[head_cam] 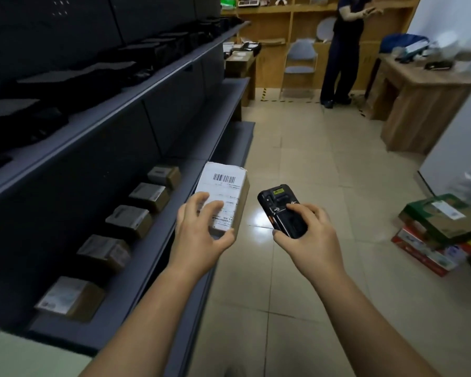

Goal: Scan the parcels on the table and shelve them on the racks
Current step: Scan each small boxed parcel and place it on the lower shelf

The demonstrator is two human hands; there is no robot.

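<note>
My left hand (201, 229) grips a small brown cardboard parcel (229, 186) by its near end, its white barcode label facing up. My right hand (307, 232) holds a black handheld scanner (280, 208) just right of the parcel, with the thumb at its side and fingers on its back. Both are held above the floor beside the dark grey rack (152, 85) on my left. Several labelled brown parcels (128, 221) sit in a row on the rack's low shelf (174, 202).
Black packages (93, 72) fill the rack's upper shelf. A person (343, 50) stands at the far end by wooden shelving (288, 25) and a chair (301, 61). A wooden table (424, 99) with clutter stands at the right. Stacked coloured boxes (443, 235) lie on the tiled floor (324, 159).
</note>
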